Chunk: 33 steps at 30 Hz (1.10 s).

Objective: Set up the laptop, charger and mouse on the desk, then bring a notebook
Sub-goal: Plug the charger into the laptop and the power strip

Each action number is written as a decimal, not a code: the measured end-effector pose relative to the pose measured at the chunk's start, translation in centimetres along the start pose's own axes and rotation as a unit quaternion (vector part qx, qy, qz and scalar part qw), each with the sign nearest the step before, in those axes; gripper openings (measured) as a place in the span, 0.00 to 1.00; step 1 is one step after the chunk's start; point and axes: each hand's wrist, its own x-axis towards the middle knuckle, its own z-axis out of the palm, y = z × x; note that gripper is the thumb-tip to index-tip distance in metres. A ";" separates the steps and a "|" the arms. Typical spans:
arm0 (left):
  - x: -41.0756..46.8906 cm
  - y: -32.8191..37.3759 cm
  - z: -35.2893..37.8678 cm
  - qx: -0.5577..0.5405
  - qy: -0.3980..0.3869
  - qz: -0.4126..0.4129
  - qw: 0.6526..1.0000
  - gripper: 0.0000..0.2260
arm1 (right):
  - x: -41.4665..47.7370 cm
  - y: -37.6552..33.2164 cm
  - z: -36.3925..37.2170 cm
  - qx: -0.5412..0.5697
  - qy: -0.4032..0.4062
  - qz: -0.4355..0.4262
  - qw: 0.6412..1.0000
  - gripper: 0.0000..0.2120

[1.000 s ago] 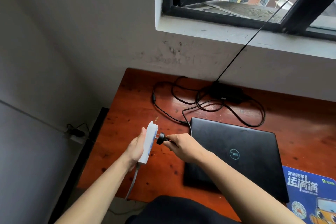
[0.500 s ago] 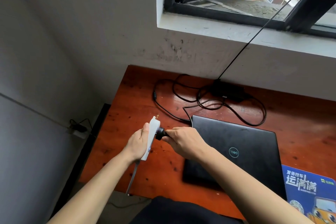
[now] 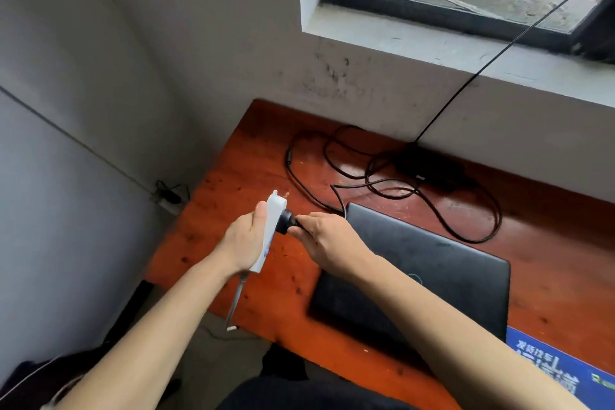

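Above the near left part of the tabletop [image 3: 549,243]: left hand [image 3: 244,240], grip clenched around a white power strip [image 3: 271,230], held on edge with its grey lead [image 3: 237,299] hanging down past the near edge. Right hand [image 3: 327,240], grip pinched on the black charger plug [image 3: 286,218], which sits pressed against the strip's face. Right of the hands: closed black laptop [image 3: 432,276], flat on the red-brown wood. Far side, below the window sill [image 3: 416,40]: charger brick [image 3: 429,166] with its black cable [image 3: 382,183] in loose loops, one run leading to the plug. Near right corner: blue mouse pad [image 3: 559,366], partly out of frame. Thin black wire [image 3: 499,53] running from the brick area up to the window.
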 end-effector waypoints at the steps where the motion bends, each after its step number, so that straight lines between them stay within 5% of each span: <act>1: -0.5 0.5 0.3 -0.013 -0.010 -0.006 1.000 0.32 | -0.5 0.5 -0.4 0.016 -0.009 -0.012 1.000 0.14; 12: -3.0 2.3 3.0 -0.028 0.036 -0.086 0.995 0.32 | -0.9 3.0 -1.1 -0.006 -0.047 -0.075 0.996 0.16; 17: -3.3 1.9 2.2 -0.119 0.005 -0.089 0.989 0.32 | -0.1 4.0 -1.6 0.060 -0.044 -0.094 0.993 0.13; 27: -0.7 2.0 2.8 -0.049 0.007 -0.058 0.997 0.26 | 0.7 5.7 0.1 0.074 -0.046 -0.051 0.995 0.14; 33: 0.8 0.8 2.7 -0.043 0.002 -0.082 0.996 0.32 | 1.9 6.2 1.9 0.096 -0.048 -0.043 0.993 0.13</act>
